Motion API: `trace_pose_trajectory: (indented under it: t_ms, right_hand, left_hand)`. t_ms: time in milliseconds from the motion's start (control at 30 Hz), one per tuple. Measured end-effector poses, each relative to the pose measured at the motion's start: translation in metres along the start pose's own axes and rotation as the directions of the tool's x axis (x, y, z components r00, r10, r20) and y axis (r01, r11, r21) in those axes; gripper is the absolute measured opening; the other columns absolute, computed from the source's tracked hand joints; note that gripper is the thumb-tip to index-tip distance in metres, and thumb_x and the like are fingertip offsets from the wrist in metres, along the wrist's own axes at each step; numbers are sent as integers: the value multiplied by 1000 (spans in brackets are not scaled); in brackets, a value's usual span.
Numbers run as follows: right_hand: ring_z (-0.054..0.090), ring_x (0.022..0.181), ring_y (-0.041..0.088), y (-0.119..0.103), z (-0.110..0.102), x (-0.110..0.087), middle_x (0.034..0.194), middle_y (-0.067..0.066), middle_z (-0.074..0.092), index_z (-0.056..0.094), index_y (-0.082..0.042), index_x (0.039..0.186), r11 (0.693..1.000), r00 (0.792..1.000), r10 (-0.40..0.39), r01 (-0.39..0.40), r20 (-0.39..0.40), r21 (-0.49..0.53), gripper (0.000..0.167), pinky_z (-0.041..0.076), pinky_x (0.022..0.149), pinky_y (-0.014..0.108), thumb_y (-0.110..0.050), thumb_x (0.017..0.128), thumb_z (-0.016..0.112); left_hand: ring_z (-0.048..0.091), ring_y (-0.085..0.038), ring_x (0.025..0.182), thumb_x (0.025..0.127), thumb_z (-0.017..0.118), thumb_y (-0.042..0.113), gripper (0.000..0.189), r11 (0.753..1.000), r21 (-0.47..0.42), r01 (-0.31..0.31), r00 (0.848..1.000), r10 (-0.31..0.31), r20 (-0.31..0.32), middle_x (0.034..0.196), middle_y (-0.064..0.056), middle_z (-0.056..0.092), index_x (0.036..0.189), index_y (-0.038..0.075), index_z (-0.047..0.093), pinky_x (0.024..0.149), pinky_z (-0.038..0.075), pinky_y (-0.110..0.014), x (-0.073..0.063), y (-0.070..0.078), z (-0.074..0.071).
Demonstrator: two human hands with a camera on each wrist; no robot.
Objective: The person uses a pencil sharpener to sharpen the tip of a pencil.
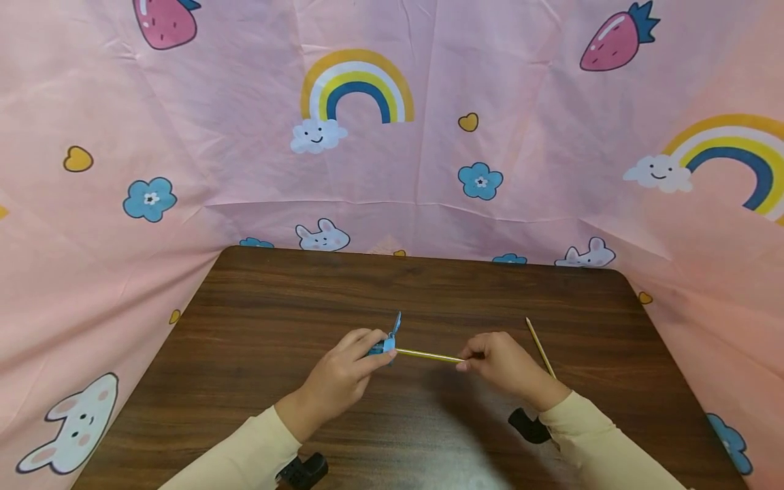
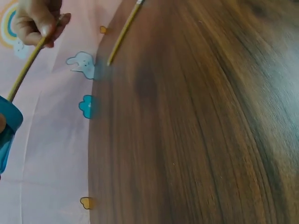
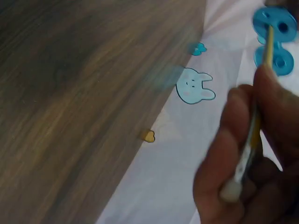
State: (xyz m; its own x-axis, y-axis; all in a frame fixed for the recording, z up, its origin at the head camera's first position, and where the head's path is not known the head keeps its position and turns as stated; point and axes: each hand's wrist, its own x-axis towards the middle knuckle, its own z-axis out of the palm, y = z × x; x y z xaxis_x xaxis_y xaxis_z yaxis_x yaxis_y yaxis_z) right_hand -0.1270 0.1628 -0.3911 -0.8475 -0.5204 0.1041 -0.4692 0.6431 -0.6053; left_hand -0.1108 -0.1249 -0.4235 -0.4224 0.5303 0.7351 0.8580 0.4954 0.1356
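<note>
The left grip [image 1: 339,373] holds a blue sharpener [image 1: 390,344], lid raised, above the counter [image 1: 275,299], about midway between its left and right edges. A yellow pencil [image 1: 429,354] runs from the sharpener's face to the right grip [image 1: 507,366], which pinches it narrowly. Sharpening appears in hand; the next move probably calls for turning the pencil against a steady sharpener. Toward the right edge lies a second pencil [image 1: 540,347]. No brand or writing is legible.
</note>
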Motion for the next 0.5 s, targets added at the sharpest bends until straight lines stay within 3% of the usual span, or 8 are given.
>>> trace_pose_trajectory:
  t_ms: [67,100,133,200,300,400,500]
  right_hand:
    - [46,59,2,1,-5,3,73,-6,65,74,-10,81,995,993,68,-75,95,73,6,42,50,20,-12,86,71]
    - [47,59,2,1,-6,4,74,-6,65,74,-10,81,996,992,63,-70,106,58,6,42,51,20,-12,87,71]
    - [48,60,2,1,-6,5,75,-7,65,75,-10,83,998,994,54,-57,98,27,6,42,51,20,-12,87,72]
    - [52,62,3,-1,-4,6,76,-7,64,75,-11,85,997,999,5,-1,40,-82,3,44,52,20,-12,85,73]
    - [56,65,4,-3,3,7,78,-7,61,75,-13,90,955,992,-90,61,-88,-289,8,45,53,20,-15,83,76]
    - [57,68,9,-3,9,8,83,-5,62,75,-14,100,904,970,-160,70,-183,-421,22,45,51,21,-20,79,80]
    - [61,81,15,1,13,8,96,1,65,73,-14,112,866,936,-247,99,-249,-490,40,52,61,28,-23,74,84]
  left_hand:
    - [61,-28,101,102,45,8,29,1000,2,-18,1000,18,2,110,-14,64,106,5,74,84,56,-28,-1,-1,0]
    - [61,-27,101,102,43,9,31,1000,-3,-15,1000,15,8,110,-14,64,107,5,73,84,56,-28,-2,-2,1]
    - [61,-28,101,99,51,5,24,1000,-5,-9,1000,9,8,110,-14,64,107,4,73,84,56,-28,-2,-2,1]
    - [61,-28,102,89,66,-4,21,1000,-12,20,1000,-20,9,110,-13,64,107,4,73,83,57,-30,-3,-3,1]
    - [61,-28,102,69,79,-13,42,997,-18,71,997,-71,-1,111,-12,63,107,3,73,81,57,-33,-3,-5,0]
    - [61,-28,101,66,81,-13,45,993,-28,111,994,-111,-15,110,-11,63,107,3,73,78,58,-35,-2,-6,-1]
    - [61,-27,101,67,81,-11,43,987,-39,156,988,-157,-16,110,-10,63,107,3,73,78,58,-36,0,-8,-4]
